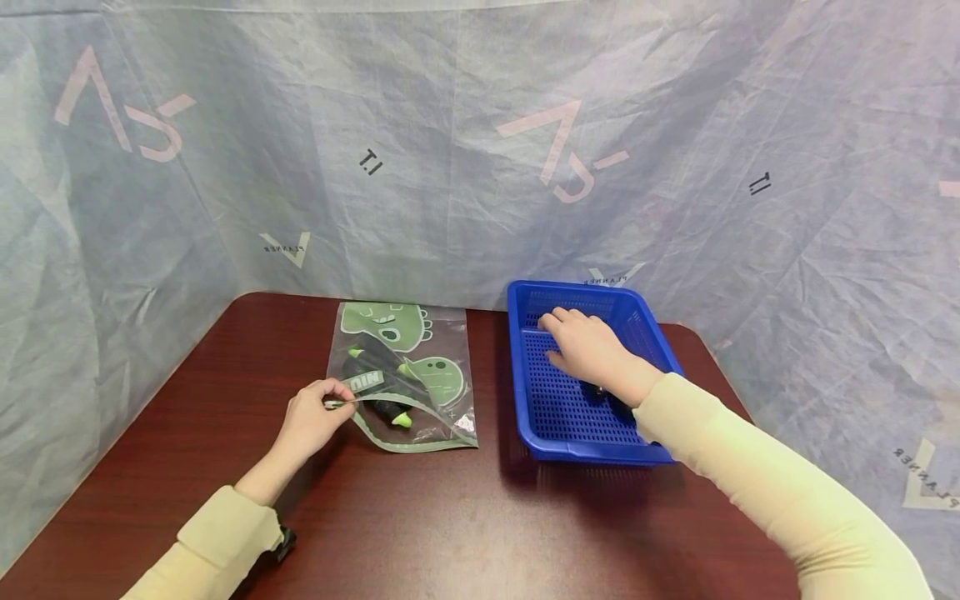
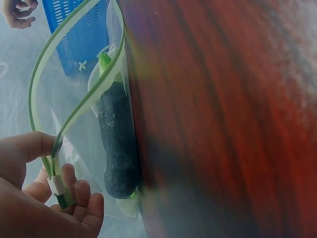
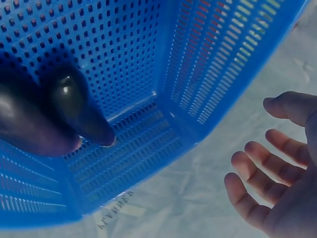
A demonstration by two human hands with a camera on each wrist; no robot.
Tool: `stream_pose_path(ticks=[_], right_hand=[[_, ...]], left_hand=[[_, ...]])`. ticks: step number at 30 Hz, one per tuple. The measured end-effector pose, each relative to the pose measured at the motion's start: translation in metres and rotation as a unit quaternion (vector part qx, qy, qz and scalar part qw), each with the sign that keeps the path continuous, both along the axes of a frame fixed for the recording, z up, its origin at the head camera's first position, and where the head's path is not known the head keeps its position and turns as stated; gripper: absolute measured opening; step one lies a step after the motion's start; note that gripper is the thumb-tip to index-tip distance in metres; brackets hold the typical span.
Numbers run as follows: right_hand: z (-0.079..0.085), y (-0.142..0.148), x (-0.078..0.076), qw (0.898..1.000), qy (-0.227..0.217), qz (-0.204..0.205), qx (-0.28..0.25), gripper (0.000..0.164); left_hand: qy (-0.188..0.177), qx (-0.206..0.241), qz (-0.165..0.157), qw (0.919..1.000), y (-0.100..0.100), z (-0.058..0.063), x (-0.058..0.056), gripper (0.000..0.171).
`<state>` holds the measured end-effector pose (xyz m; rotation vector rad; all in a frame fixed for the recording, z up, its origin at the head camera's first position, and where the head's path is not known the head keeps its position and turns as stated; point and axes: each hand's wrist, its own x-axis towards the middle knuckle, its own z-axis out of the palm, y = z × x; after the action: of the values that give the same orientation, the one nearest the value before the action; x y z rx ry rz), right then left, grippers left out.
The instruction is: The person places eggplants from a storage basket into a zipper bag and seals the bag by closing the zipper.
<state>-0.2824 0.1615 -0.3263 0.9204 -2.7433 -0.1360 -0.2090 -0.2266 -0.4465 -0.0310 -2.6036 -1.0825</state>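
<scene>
A clear zip bag (image 1: 453,333) with green cartoon prints lies on the table, its mouth parted toward me. My left hand (image 1: 309,423) pinches the corner of the zip strip, where the white slider (image 2: 58,184) shows between thumb and fingers. Inside the bag lie dark, long vegetables (image 2: 118,139) with light green ends. My right hand (image 1: 592,352) is over the blue basket (image 1: 522,392), fingers spread and holding nothing. Two glossy dark purple eggplants (image 3: 29,116) lie in the basket, mostly hidden behind the right hand and forearm in the head view.
The basket stands right of the bag on a dark red-brown wooden table (image 1: 442,525). Pale printed cloth (image 1: 450,167) hangs behind the table and along both sides. Bare tabletop separates the bag from the basket and stretches across the front.
</scene>
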Motion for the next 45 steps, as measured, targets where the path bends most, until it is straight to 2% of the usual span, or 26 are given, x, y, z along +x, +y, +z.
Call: stream_pose_path(ticks=[9,21,28,40,45], right_hand=[[-0.010,0.013,-0.018,0.992,-0.093,-0.070,-0.049,0.048],[-0.026,0.028,-0.036,0.974,-0.177,-0.111,-0.082,0.061],[-0.037,0.036,-0.045,0.966,-0.202,-0.135,-0.087,0.064],[-0.057,0.052,-0.057,0.941,-0.257,-0.201,-0.088,0.071],[-0.061,0.058,-0.059,0.936,-0.263,-0.219,-0.083,0.073]], left_hand=[[-0.004,0.000,-0.002,1.0000,0.000,0.000,-0.001,0.007],[-0.009,0.004,-0.004,0.9999,0.000,0.001,0.000,0.007],[-0.013,0.001,-0.003,0.9999,-0.001,0.001,0.000,0.006],[-0.010,0.003,-0.004,0.9999,0.000,0.002,0.000,0.007],[-0.014,0.002,-0.005,0.9999,0.000,0.001,0.000,0.007]])
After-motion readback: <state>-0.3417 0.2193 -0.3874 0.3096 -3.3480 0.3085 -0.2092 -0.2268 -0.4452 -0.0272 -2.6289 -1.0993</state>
